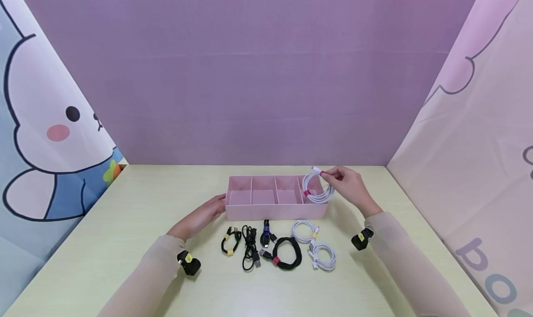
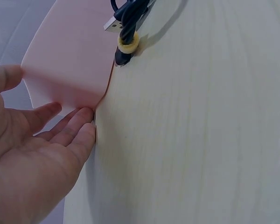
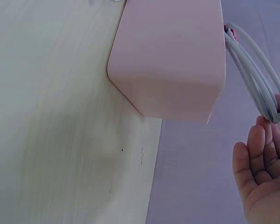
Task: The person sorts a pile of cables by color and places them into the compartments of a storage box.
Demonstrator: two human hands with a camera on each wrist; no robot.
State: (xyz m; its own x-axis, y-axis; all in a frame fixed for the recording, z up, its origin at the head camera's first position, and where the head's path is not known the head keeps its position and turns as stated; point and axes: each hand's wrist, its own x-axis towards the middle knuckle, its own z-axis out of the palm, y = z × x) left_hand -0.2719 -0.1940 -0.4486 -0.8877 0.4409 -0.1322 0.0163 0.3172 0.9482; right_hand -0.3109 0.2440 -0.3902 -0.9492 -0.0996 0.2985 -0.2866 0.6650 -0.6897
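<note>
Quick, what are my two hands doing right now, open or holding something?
Left hand: open, fingers touching the left end of the pink box.
Right hand: closed, pinching a coiled white cable.

Soft even light, faint shadows on the table [image 1: 275,294], dimmer wrist views

On the pale wall sheet [image 1: 470,159] to my right, I can read a round blue letter o [image 1: 488,288]. Just above it is a tilted purple letter [image 1: 484,261], maybe b or p. Under the o, a green shape [image 1: 517,313] gets cut off, so I can't read it.
</note>
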